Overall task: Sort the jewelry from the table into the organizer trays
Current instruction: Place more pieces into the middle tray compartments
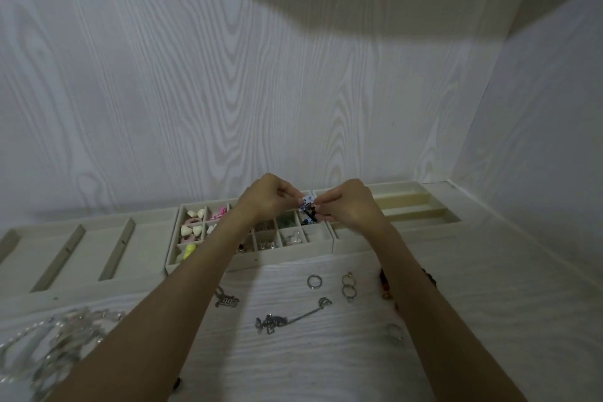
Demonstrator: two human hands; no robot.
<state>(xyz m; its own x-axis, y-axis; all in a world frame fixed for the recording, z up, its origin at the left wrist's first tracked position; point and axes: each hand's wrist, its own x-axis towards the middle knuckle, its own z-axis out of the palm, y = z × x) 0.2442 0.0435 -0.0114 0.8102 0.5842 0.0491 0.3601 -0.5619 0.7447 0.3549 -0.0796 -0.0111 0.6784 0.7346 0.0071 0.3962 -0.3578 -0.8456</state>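
Observation:
Both hands are raised over the gridded organizer tray (pixel 251 260). My left hand (pixel 266 197) and my right hand (pixel 349 204) pinch a small white-and-dark patterned jewelry piece (pixel 308 205) between their fingertips, above the tray's back right cells. A matching patterned piece (pixel 306 220) lies in the cell below. Other cells hold white hearts (pixel 191 231), pink pieces (pixel 219 213) and a yellow piece (pixel 189 251). On the table lie a silver ring (pixel 314 281), two gold rings (pixel 348 285), a silver chain (pixel 287 318) and a pendant (pixel 226 300).
A long-slot tray (pixel 75 254) stands at the left and a stepped cream tray (pixel 421 210) at the right. A heap of silver chains (pixel 55 346) fills the near left. Dark beads (pixel 385 282) and a ring (pixel 394 331) lie by my right forearm. Walls close off back and right.

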